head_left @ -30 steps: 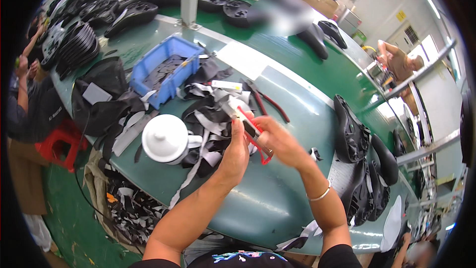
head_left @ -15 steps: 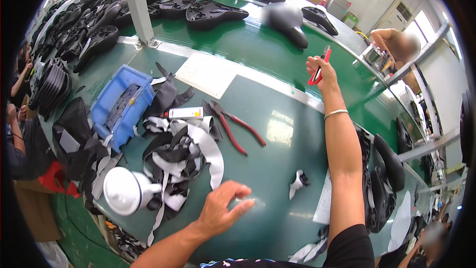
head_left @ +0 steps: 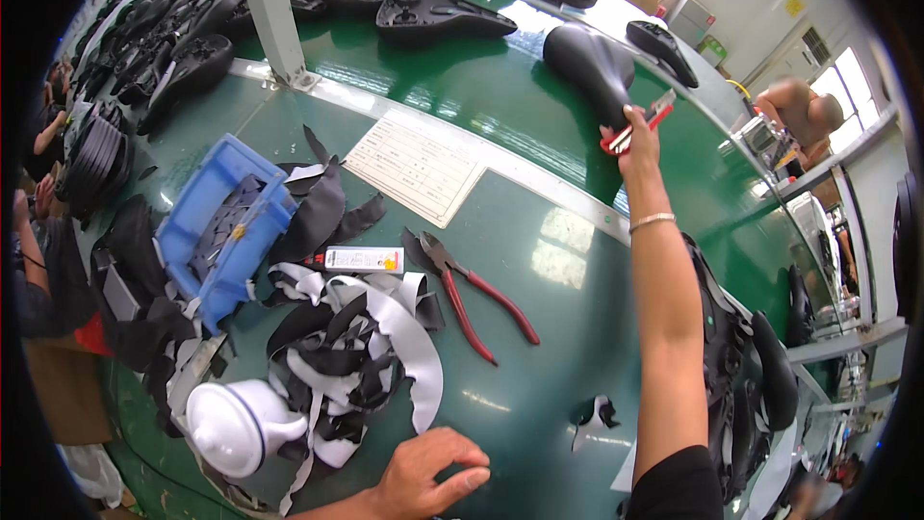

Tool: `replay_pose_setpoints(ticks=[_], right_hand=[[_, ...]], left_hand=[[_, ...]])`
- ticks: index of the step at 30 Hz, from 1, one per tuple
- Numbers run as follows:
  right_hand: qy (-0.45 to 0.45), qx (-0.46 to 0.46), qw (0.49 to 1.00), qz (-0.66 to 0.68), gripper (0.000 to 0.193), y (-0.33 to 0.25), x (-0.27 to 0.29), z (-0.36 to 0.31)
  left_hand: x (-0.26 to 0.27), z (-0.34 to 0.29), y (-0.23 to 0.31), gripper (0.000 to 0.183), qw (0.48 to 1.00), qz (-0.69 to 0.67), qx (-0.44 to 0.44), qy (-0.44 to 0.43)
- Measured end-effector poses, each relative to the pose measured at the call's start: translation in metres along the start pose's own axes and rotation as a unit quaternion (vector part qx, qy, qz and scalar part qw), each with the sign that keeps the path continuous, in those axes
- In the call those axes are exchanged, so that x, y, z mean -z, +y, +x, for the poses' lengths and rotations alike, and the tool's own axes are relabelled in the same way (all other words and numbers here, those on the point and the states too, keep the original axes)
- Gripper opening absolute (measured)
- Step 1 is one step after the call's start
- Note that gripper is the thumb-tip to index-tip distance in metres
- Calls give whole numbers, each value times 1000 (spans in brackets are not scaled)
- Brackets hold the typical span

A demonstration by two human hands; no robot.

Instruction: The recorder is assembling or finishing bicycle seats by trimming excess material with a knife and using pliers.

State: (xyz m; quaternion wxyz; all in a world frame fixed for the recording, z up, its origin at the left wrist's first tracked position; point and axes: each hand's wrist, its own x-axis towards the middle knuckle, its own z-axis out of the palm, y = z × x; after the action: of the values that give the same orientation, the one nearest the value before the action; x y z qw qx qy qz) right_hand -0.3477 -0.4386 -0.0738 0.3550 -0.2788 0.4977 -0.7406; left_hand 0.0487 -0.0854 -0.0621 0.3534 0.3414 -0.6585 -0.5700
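My right hand (head_left: 639,149) is stretched far out over the green belt, closed round a red utility knife (head_left: 640,130) whose blade points up and right. Just beyond its fingers lies a black bicycle saddle (head_left: 589,65), nose toward me; whether the fingers touch the nose I cannot tell. Low over the green table, my left hand (head_left: 428,475) is empty, its fingers curved and the thumb apart. Near it are a heap of black and white trimmed strips (head_left: 337,356), a white lidded enamel mug (head_left: 231,429) and red-handled cutting pliers (head_left: 472,289).
A blue bin (head_left: 226,231) with dark pieces stands at the left, beside a small white box (head_left: 364,260). A metal post (head_left: 271,14) rises at the table's far edge. More saddles (head_left: 443,14) lie on the belt and right of my arm. A co-worker (head_left: 799,120) sits across.
My right hand and the knife have come up to the saddle's nose, and the saddle sits farther right and closer. My left hand has drawn back toward me, its fingers more curled.
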Motion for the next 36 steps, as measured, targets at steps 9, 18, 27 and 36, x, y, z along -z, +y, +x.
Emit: replay_pose_setpoints(ticks=[9,18,27,36], right_hand=[[-197,141,900,-361,22,-202,16,-253],[-329,96,900,-268,28,-248,39,-506],[-77,-92,967,-223,39,-171,145,-551],[-277,259,755,-535,61,-162,177,-564]], left_hand=[[-24,2,5,36,949,166,-236,130],[-80,13,54,51,929,28,-333,160],[-32,-52,44,37,901,-394,146,108],[-4,-62,58,38,968,-113,225,11]])
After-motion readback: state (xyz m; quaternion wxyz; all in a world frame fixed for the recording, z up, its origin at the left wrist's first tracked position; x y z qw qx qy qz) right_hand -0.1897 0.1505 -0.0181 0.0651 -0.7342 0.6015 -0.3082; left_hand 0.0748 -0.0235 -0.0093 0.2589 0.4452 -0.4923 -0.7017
